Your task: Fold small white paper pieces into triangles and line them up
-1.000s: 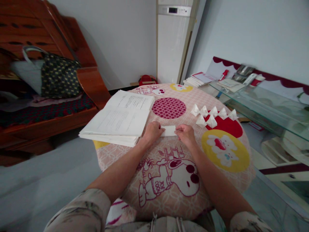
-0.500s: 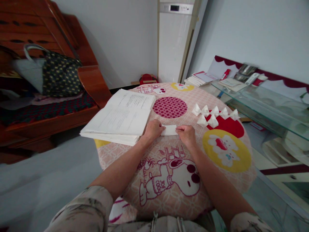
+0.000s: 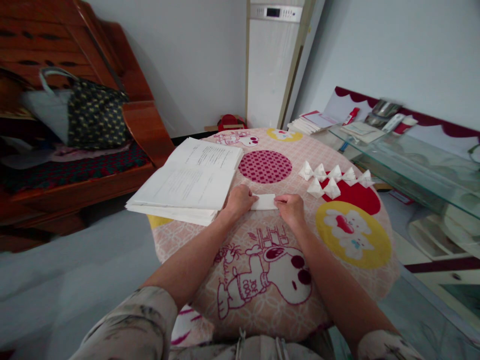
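Observation:
A small white folded paper strip [image 3: 264, 201] lies on the round table's cartoon-print cloth [image 3: 270, 280]. My left hand [image 3: 238, 200] presses on its left end with curled fingers. At the strip's right end my right hand [image 3: 290, 208] pinches the paper, fingers closed. Several small white folded paper pieces [image 3: 332, 179] sit in a cluster to the right, beyond my right hand. An open book of white pages [image 3: 189, 180] lies just left of my left hand.
A wooden bench [image 3: 75, 165] with a dark patterned bag [image 3: 90, 112] stands at the left. A glass shelf [image 3: 412, 160] with papers and small items runs along the right. A tall white appliance [image 3: 270, 65] stands behind the table.
Both hands stay on the paper strip with almost no movement. The view has shifted slightly.

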